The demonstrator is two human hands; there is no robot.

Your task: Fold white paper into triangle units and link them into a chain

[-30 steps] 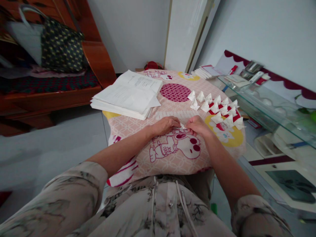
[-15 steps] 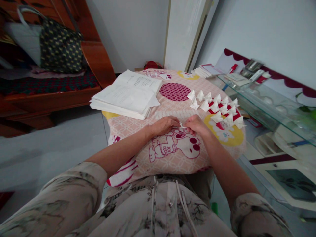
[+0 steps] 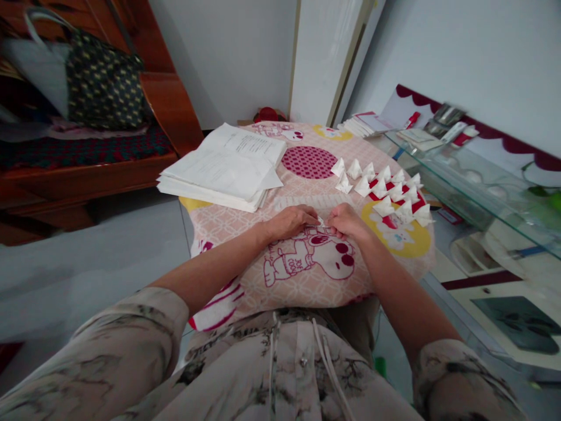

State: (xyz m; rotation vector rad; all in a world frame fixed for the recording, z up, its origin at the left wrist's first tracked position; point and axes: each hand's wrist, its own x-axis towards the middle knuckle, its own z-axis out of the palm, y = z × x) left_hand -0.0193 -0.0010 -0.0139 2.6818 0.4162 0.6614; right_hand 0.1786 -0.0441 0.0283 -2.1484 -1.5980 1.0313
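Note:
My left hand and my right hand meet over the near middle of the cloth-covered table. Between their fingertips is a small folded piece of white paper, pinched from both sides and mostly covered by the fingers. To the right of my right hand stand several small folded white paper shapes with pointed tips, set out in rows. A thick stack of printed white sheets lies beyond my left hand, its top sheets askew.
The round table wears a pink patterned cloth. Along its right side runs a glass shelf with cups and small items. More papers lie at the far edge. A wooden bench at left holds a dark patterned bag.
Both hands stay in the same place with the folded paper between them; their fingers have shifted barely at all. The camera view has moved very slightly.

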